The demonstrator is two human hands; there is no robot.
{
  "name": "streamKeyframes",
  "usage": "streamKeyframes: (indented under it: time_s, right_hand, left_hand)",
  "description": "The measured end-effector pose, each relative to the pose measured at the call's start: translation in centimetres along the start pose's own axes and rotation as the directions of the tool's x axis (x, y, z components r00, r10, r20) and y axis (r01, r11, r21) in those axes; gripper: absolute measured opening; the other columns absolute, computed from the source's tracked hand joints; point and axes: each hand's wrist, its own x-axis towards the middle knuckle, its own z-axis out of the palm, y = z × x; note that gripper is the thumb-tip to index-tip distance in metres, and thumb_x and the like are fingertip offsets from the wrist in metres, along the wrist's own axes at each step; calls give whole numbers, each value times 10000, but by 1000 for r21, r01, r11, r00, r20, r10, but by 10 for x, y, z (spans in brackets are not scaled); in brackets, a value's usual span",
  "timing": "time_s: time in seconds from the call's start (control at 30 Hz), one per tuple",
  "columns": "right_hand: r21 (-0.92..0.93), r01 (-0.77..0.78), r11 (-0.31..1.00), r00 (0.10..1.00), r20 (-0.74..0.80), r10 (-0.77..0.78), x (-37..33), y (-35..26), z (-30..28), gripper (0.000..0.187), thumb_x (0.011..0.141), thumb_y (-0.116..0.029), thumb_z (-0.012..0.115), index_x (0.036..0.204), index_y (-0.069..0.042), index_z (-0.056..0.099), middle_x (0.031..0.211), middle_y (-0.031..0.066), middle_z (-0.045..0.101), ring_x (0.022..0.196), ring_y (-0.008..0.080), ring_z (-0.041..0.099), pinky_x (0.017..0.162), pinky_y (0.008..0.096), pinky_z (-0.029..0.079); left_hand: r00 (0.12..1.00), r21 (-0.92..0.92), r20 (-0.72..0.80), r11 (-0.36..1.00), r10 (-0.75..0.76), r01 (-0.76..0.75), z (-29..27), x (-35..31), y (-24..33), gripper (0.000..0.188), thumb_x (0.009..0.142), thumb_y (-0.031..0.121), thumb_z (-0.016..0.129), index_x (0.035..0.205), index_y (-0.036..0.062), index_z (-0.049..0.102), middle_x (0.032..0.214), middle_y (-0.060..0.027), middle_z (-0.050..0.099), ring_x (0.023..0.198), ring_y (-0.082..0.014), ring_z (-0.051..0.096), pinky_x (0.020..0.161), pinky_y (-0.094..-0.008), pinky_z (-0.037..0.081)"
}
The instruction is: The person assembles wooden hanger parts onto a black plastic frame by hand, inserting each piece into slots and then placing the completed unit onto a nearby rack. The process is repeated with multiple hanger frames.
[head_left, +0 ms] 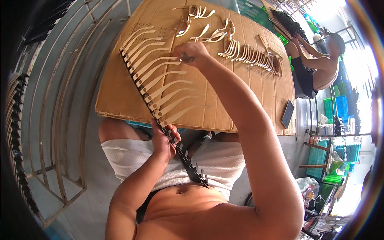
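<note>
My left hand (163,140) is closed around a long black clip strip (192,168) that slants from my lap up across the cardboard-covered table. A row of cream-coloured eyeglass temples (170,89) stands fixed along the upper part of the strip, their curved ends pointing right. Below my left hand the strip's clips are bare. My right hand (190,53) is stretched out over the table, fingers curled closed, beside the tips of the upper temples. Whatever its fingers hold, if anything, is hidden. Loose temples (252,56) lie in a row to its right, and another loose group (200,13) lies farther back.
Brown cardboard (266,94) covers the tabletop. A dark phone (287,113) lies near its right edge. Metal rack frames (60,120) stand at the left, with black filled strips beyond. Another person (320,68) sits at the far right, near shelves and green and blue crates (341,107).
</note>
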Motion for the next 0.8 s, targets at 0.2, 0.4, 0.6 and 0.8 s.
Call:
streamKeyframes:
  time_s: [0.2, 0.4, 0.6, 0.8]
  right_hand:
    - [213, -191, 958, 885, -386, 262, -12, -2, -33, 111, 907, -209, 528, 910, -138, 613, 773, 75, 664, 724, 286, 654, 595, 381, 501]
    - [470, -219, 855, 954, -80, 289, -51, 37, -53, 243, 898, -213, 569, 1064, -39, 604, 833, 76, 676, 677, 197, 625, 625, 322, 503]
    - [4, 23, 1000, 993, -117, -22, -44, 48, -41, 415, 777, -83, 543, 1182, -159, 590, 1019, 60, 642, 951, 263, 607, 787, 365, 498]
    - [-266, 68, 962, 997, -22, -76, -26, 73, -26, 319, 761, -84, 551, 1057, -184, 619, 1002, 37, 619, 970, 254, 580, 789, 380, 490]
  left_hand:
    - [1000, 3, 16, 1000, 18, -18, -8, 0, 0, 623, 901, 690, 294, 743, 133, 525, 612, -7, 532, 507, -139, 559, 478, -270, 467]
    - [999, 32, 40, 999, 6, -8, -9, 4, -1, 631, 881, 715, 316, 713, 146, 532, 613, -1, 534, 515, -133, 522, 485, -285, 446]
    - [998, 45, 39, 998, 46, -47, -8, 2, 0, 633, 884, 706, 319, 720, 136, 539, 602, -12, 539, 494, -140, 557, 460, -270, 481]
    - [998, 45, 43, 998, 35, -37, -6, 5, -1, 645, 894, 696, 302, 732, 122, 547, 601, -21, 542, 483, -147, 566, 449, -266, 481]
